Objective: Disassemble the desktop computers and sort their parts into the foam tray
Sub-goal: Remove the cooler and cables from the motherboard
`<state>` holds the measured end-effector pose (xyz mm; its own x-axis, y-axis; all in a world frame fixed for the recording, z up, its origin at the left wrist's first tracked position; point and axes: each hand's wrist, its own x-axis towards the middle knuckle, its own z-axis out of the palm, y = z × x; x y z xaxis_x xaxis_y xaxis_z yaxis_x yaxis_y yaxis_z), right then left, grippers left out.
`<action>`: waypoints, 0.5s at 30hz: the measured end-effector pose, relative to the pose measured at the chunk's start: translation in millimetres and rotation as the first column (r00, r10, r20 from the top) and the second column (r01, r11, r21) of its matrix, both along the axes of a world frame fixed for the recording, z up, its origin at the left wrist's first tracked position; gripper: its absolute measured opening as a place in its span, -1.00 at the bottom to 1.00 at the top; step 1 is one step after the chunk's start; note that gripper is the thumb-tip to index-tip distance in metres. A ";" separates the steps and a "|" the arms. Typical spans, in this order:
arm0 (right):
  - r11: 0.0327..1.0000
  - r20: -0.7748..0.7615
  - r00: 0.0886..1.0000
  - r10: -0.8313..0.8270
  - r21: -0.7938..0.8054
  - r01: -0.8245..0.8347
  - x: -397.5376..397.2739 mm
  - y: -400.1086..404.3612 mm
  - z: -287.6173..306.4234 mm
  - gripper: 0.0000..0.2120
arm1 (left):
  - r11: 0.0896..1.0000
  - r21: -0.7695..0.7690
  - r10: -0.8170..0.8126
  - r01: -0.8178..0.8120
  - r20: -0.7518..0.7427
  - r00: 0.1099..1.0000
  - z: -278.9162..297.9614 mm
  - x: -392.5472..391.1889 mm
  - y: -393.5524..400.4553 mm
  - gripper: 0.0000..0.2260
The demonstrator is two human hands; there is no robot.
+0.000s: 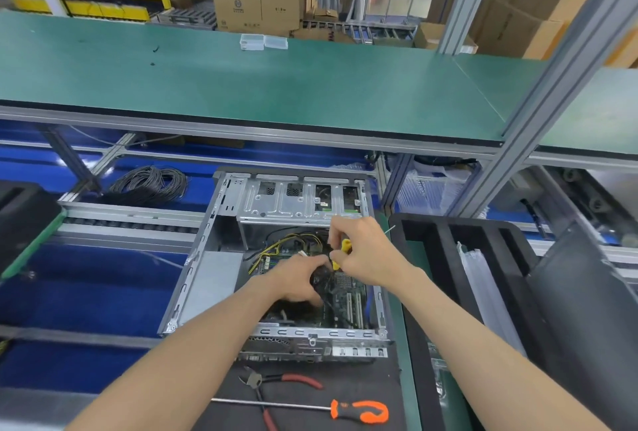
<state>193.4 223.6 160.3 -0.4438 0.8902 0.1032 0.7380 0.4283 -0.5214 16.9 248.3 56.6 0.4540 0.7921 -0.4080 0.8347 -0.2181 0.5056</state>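
Far left: black foam block (pixel 24 220) at the frame edge, then a cable coil (pixel 150 185) on the blue conveyor behind the bench.

Centre: PC case (pixel 276 258), side panel off, lying flat w/ the open side up, rear I/O toward the person. Drive cage at the far end, yellow/black PSU wires over the motherboard (pixel 348 306).

Left hand (pixel 300 278) is down inside the case, fingers curled round a black part (pixel 321 280) sitting over the board – prob. the CPU fan/heatsink, can't confirm. Right hand (pixel 362 251) just beside it, fingers wrapped on a yellow-handled tool (pixel 343 253), likely a screwdriver; tip hidden by the hands.

In front of the case: red-handled cutters (pixel 276 384) and an orange-handled screwdriver (pixel 310 408), both lying untouched on the dark mat.

Right: foam tray (pixel 431 234), black, long slots, touching or v. near the case; clear plastic strips sit in one slot.

Handling, as judgement: black part looks rigid, moderately heavy if it's a heatsink; fins/fan blades fragile, fan lead prob. attached. Grip by the outer frame, lift straight up. Board is stiff but delicate – edges only, no flexing.
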 end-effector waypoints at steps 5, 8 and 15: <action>0.999 0.012 1.000 -0.012 -0.033 0.012 -2.7 -10.1 -16.6 -0.89 | 0.996 0.089 0.002 -0.003 0.005 1.000 7.6 6.7 16.1 -0.66; 0.998 0.026 1.000 -0.014 -0.059 0.015 -7.1 -12.6 -28.7 -0.89 | 0.993 0.122 0.008 0.002 -0.077 0.997 8.7 12.2 19.3 -0.68; 0.994 0.049 0.999 -0.019 -0.106 0.024 -12.2 -8.2 -39.3 -0.87 | 0.978 0.200 0.062 -0.062 0.005 0.998 -1.9 8.4 16.6 -0.54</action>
